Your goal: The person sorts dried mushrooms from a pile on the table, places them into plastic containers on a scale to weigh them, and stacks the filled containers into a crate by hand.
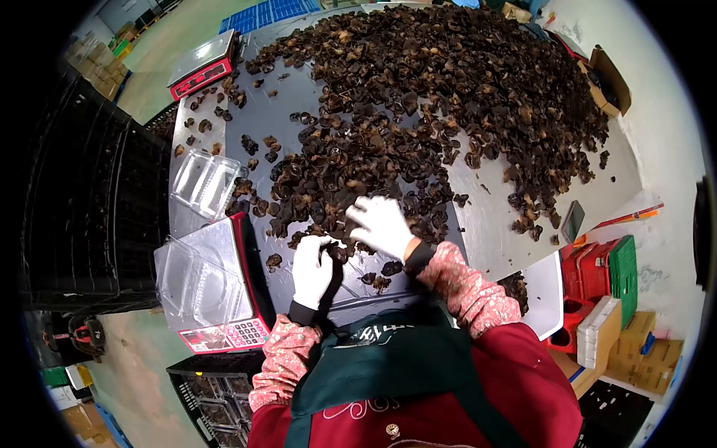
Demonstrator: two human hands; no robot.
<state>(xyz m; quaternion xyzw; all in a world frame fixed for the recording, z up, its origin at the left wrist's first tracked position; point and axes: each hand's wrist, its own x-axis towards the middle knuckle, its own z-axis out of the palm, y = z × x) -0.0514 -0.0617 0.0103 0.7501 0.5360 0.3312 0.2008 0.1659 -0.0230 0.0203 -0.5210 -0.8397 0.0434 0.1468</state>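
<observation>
Head view: right hand [382, 226] over dark pieces [351, 160], grip apart; left hand [311, 270], grip impossible to tell, nearer the table's edge [360, 301].

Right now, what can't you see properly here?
All in the head view:
Whether the left hand holds anything: its own curl hides that.
Table under the dark pieces: covered by them.
White tub: partly behind the right sleeve.
Markings on the near scale: too small to read.
</observation>
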